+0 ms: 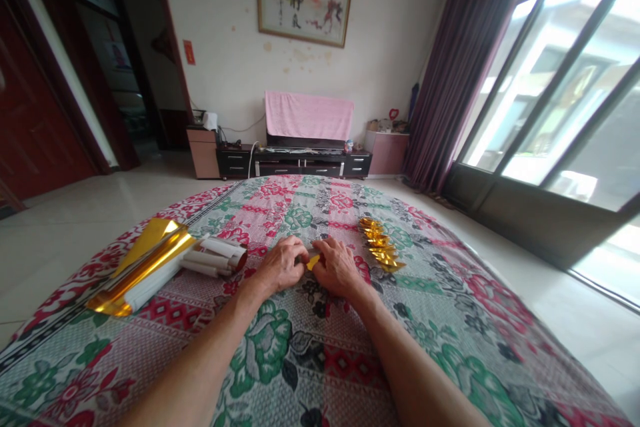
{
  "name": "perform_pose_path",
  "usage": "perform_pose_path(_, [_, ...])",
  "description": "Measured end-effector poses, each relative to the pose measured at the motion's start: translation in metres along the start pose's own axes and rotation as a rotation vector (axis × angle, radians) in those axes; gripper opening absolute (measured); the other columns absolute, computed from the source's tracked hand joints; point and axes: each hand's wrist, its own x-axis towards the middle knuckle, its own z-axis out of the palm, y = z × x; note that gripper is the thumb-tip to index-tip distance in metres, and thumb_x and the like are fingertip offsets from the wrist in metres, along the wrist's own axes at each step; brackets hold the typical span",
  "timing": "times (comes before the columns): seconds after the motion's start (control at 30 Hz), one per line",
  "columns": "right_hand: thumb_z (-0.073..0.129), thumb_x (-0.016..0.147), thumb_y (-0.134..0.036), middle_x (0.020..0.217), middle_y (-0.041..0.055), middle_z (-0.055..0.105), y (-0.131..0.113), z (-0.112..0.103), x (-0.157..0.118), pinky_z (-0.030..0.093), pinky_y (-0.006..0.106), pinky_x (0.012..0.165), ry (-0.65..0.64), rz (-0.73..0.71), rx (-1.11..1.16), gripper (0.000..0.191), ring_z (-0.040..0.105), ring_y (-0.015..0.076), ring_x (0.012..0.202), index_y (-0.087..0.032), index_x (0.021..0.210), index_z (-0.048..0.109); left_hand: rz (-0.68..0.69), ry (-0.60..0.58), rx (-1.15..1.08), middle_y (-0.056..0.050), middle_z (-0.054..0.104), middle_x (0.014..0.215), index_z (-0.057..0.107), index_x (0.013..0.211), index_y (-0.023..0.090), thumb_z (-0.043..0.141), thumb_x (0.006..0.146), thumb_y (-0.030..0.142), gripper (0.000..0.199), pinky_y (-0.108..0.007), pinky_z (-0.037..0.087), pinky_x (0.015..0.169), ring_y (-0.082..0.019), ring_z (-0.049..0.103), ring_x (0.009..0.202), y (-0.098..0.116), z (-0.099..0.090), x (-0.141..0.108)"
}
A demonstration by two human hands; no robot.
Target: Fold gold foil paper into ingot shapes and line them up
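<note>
Between my two hands, low over the patterned cloth, is a small piece of gold foil paper [313, 262], mostly hidden by my fingers. My left hand [284, 263] has its fingers curled and pinched at the paper's left side. On the other side, my right hand [337, 265] is bent with fingers pressed on the paper. A row of folded gold foil pieces [381, 244] lies to the right of my right hand. Off to the left rest curled gold foil sheets [145, 270] and several white paper rolls [213, 259].
A red, green and grey flowered cloth [260, 340] covers the round-edged surface under my hands. Beyond it stand a low black cabinet [287, 170] and something draped with a pink cloth [310, 115]. Purple curtains [455, 60] hang beside a large window at right.
</note>
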Motion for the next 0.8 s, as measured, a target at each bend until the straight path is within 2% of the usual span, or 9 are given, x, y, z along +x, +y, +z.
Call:
perform_pose_path(0.17, [0.055, 0.071, -0.034, 0.100, 0.0069, 0.055, -0.002, -0.007, 0.001, 0.034, 0.032, 0.077, -0.014, 0.085, -0.019, 0.045, 0.049, 0.0219, 0.092, -0.025, 0.115, 0.054, -0.017, 0.036, 0.006, -0.004, 0.058, 0.091, 0.066, 0.074, 0.020, 0.055, 0.067, 0.010, 0.016, -0.030, 0.044, 0.085, -0.017, 0.054, 0.090, 0.001, 0.001, 0.000])
perform_pose_path(0.3, [0.056, 0.071, -0.042, 0.097, 0.0061, 0.055, -0.001, -0.009, 0.001, 0.034, 0.032, 0.077, -0.020, 0.108, -0.003, 0.034, 0.050, 0.0211, 0.090, -0.024, 0.100, 0.062, -0.016, 0.060, 0.026, -0.004, 0.056, 0.090, 0.065, 0.078, 0.020, 0.053, 0.067, 0.008, 0.020, -0.030, 0.044, 0.085, -0.017, 0.052, 0.089, 0.003, 0.002, 0.000])
perform_pose_path(0.43, [0.056, 0.072, -0.045, 0.096, 0.0055, 0.056, -0.001, -0.007, 0.001, 0.033, 0.033, 0.078, -0.003, 0.103, 0.013, 0.029, 0.050, 0.0214, 0.091, -0.024, 0.091, 0.064, 0.022, 0.009, 0.100, -0.003, 0.056, 0.087, 0.066, 0.074, 0.020, 0.051, 0.071, 0.009, 0.019, -0.030, 0.044, 0.082, -0.017, 0.051, 0.088, 0.011, -0.002, -0.001])
perform_pose_path(0.63, [0.058, 0.070, -0.046, 0.096, 0.0053, 0.058, 0.002, -0.010, 0.002, 0.033, 0.034, 0.079, -0.031, 0.116, 0.003, 0.035, 0.050, 0.0217, 0.092, -0.024, 0.098, 0.062, 0.074, -0.048, 0.203, -0.005, 0.056, 0.083, 0.068, 0.072, 0.021, 0.049, 0.073, 0.011, 0.021, -0.029, 0.044, 0.075, -0.018, 0.050, 0.085, 0.018, -0.009, -0.002])
perform_pose_path(0.8, [0.059, 0.068, -0.043, 0.095, 0.0050, 0.059, 0.006, -0.010, 0.004, 0.033, 0.033, 0.079, -0.044, 0.137, 0.009, 0.034, 0.051, 0.0215, 0.091, -0.025, 0.097, 0.063, -0.009, -0.006, 0.092, -0.003, 0.058, 0.090, 0.070, 0.075, 0.023, 0.053, 0.071, 0.015, 0.019, -0.030, 0.045, 0.081, -0.018, 0.053, 0.088, 0.009, -0.002, -0.003])
